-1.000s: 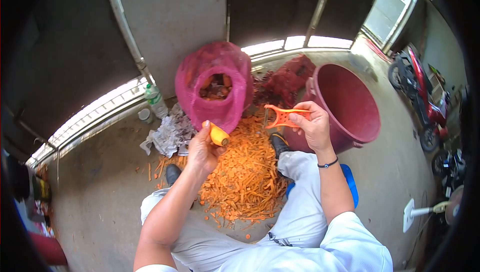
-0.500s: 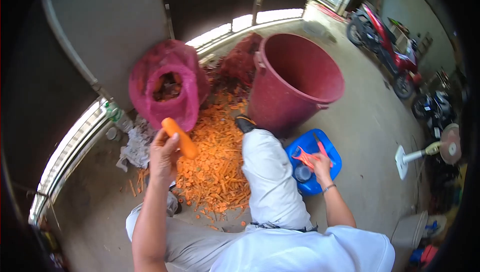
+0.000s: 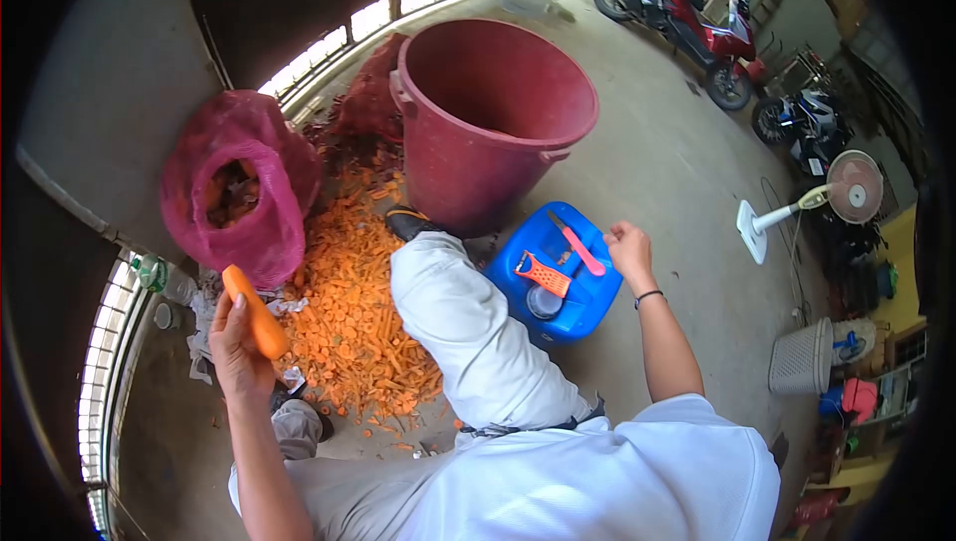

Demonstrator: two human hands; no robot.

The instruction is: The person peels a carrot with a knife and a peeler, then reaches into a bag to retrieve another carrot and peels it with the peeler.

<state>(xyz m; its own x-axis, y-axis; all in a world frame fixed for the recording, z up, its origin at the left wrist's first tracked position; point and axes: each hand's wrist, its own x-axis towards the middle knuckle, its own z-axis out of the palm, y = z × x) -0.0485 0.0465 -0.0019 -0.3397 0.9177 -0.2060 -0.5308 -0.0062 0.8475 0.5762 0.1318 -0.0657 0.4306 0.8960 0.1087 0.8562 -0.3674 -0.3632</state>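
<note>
Carrot (image 3: 255,314) in our left hand (image 3: 237,347) sits at the lower left of the head view, gripped around its lower half, with its long axis slanting from the tip at upper left down to the right. Our fingers are wrapped closed around it, so the butt end is hidden behind them.

Across the frame, right of centre, our right hand (image 3: 629,245) hangs loosely curled and holding nothing, just beside the right edge of the blue container (image 3: 590,292) lying flat on the floor. On that container's top lie 2 tools: the orange peeler (image 3: 543,274), towards its left side, and a pink-handled knife (image 3: 576,243), whose long axis runs from upper left to lower right and whose handle end points at the right hand. We judge the right hand far nearer both tools than the left; the knife lies closer to it than the peeler.

Between the hands, our bent leg (image 3: 468,332) crosses the middle. Left of it spreads a heap of carrot peelings (image 3: 358,312), with a pink mesh sack (image 3: 239,192) above and a big red tub (image 3: 488,113) at upper centre.

We cannot make out the knife's blade clearly, and the fisheye rim cuts off the frame edges.
</note>
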